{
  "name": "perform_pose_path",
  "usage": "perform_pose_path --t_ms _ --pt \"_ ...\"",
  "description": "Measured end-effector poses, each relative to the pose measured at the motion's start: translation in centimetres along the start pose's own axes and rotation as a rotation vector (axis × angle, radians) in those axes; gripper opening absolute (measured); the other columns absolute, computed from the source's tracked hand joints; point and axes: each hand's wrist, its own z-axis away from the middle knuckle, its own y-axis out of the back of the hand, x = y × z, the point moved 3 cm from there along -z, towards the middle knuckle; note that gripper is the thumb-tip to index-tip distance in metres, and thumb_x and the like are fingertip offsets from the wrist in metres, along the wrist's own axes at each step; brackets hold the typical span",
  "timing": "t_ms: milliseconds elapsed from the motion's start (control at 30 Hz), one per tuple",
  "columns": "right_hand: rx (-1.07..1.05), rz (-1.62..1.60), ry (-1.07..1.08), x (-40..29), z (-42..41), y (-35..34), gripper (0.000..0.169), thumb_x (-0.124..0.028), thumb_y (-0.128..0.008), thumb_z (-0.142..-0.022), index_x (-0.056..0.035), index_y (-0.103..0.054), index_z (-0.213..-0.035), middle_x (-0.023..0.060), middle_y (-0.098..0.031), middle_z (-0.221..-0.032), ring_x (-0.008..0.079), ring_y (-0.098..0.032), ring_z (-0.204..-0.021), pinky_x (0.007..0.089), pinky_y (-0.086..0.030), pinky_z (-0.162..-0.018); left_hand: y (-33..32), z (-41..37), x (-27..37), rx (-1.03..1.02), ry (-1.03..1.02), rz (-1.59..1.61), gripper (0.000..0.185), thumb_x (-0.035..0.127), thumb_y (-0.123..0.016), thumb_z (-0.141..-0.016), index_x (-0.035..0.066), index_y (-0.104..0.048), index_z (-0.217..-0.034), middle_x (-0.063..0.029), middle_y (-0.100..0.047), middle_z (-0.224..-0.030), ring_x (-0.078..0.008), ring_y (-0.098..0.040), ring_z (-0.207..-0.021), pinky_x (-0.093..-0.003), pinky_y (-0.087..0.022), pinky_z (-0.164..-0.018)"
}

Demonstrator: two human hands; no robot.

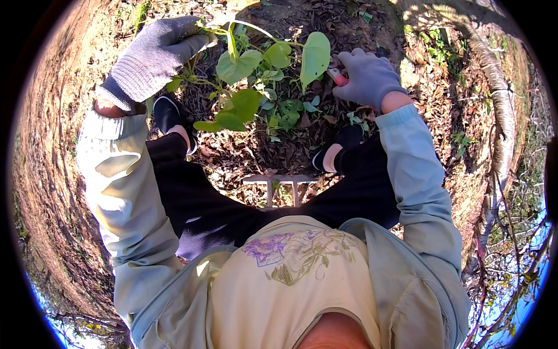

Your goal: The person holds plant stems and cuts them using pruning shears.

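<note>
My left hand [154, 61], in a grey knit glove, pinches the stems of a leafy vine [239, 67] between thumb and fingers. The vine's broad, heart-shaped green leaves spread rightward over the ground in front of me. My right hand [370, 78], gloved too, is closed around a small tool with a red part [340, 79]. Most of that tool is hidden in the palm, so its kind cannot be told. Its pale tip points toward the large leaf at the vine's right end. Low green plants [285, 113] grow beneath the vine.
Dry leaf litter [248, 157] covers the soil between my dark shoes [168, 114]. A slatted stool [279, 179] shows between my legs. To the right rises a pale tree trunk [501, 109], with thin branches [518, 279] lower in the view.
</note>
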Motion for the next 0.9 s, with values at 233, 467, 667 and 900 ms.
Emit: perform_pose_path --t_ms 233,467,667,900 --pt "-0.025 -0.066 -0.026 1.2 0.2 0.3 0.060 -0.043 -0.070 -0.069 -0.0096 -0.056 -0.117 0.0156 -0.058 -0.109 0.0335 -0.059 -0.104 0.0460 -0.045 -0.089 -0.3 -0.2 -1.3 -0.044 0.229 0.055 0.030 0.020 -0.062 -0.090 -0.002 -0.063 -0.110 -0.0141 -0.068 -0.084 -0.0205 -0.065 -0.077 -0.0333 -0.050 -0.071" --pt "-0.015 -0.162 0.100 0.4 0.8 0.5 0.062 -0.045 -0.069 -0.069 -0.0100 -0.059 -0.118 0.0170 -0.059 -0.111 0.0336 -0.061 -0.104 0.0453 -0.046 -0.091 -0.6 -0.2 -1.7 -0.027 0.239 0.003 0.026 0.016 -0.061 -0.092 -0.003 -0.062 -0.109 -0.0118 -0.070 -0.092 -0.0142 -0.064 -0.082 -0.0295 -0.049 -0.073" --pt "0.032 -0.130 0.064 -0.4 0.1 0.0 0.065 -0.045 -0.071 -0.068 -0.0103 -0.056 -0.121 0.0161 -0.058 -0.109 0.0345 -0.060 -0.104 0.0451 -0.046 -0.088 -0.7 -0.5 -1.5 -0.073 0.305 0.022 0.029 0.018 -0.063 -0.091 -0.003 -0.063 -0.111 -0.0122 -0.070 -0.093 -0.0154 -0.064 -0.084 -0.0293 -0.050 -0.075" --pt "0.057 -0.112 0.056 -1.4 -1.0 -0.3 0.062 -0.045 -0.071 -0.070 -0.0097 -0.057 -0.119 0.0164 -0.058 -0.107 0.0337 -0.060 -0.103 0.0457 -0.045 -0.089 -0.7 -0.4 -1.1 -0.072 0.328 -0.006 0.028 0.017 -0.062 -0.092 -0.003 -0.063 -0.112 -0.0119 -0.070 -0.093 -0.0161 -0.065 -0.083 -0.0298 -0.050 -0.074"
